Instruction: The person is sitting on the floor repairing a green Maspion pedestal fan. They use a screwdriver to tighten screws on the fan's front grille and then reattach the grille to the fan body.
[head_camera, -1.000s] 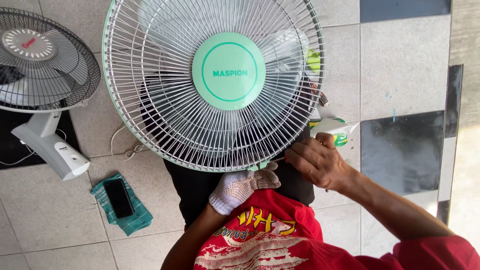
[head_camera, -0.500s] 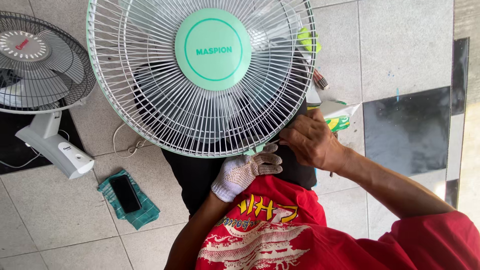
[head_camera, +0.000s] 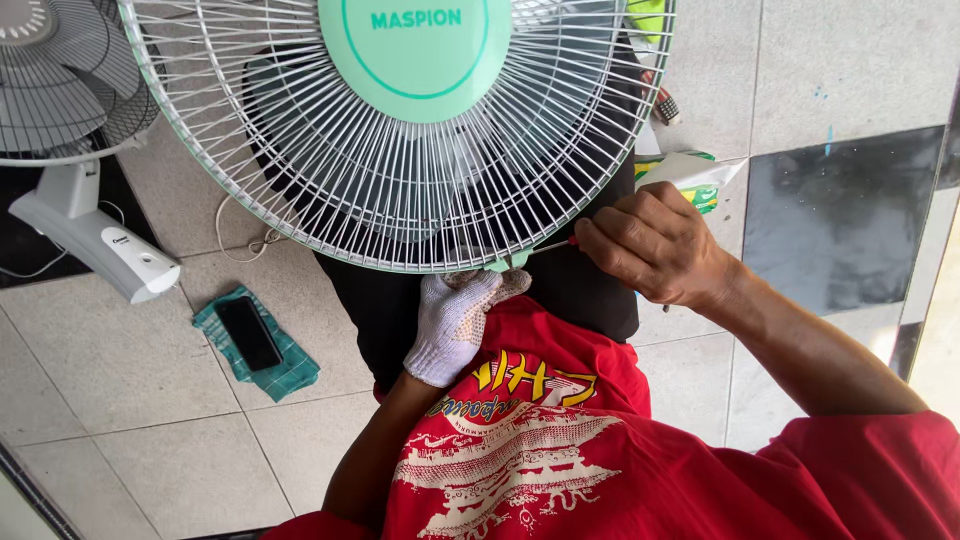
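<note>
Fan guard (head_camera: 400, 150): now nearer; gloved left hand (head_camera: 455, 320) pinches rim clip, right hand (head_camera: 655, 245) grips screwdriver (head_camera: 550, 246) there

I see soft, even daylight, brightest along the right edge, faint shadows under the fan (head_camera: 400, 130) on the floor (head_camera: 120, 390), everything sharp, no glare.

Your left hand (head_camera: 455, 322) wears a white knit glove under the fan's white wire grille (head_camera: 300, 170), whose hub (head_camera: 415, 50) is mint green. Left of the grille, a black phone (head_camera: 248, 333) lies on a teal checked cloth (head_camera: 290, 372). Your shirt (head_camera: 560, 450) is red, printed yellow and white.
</note>
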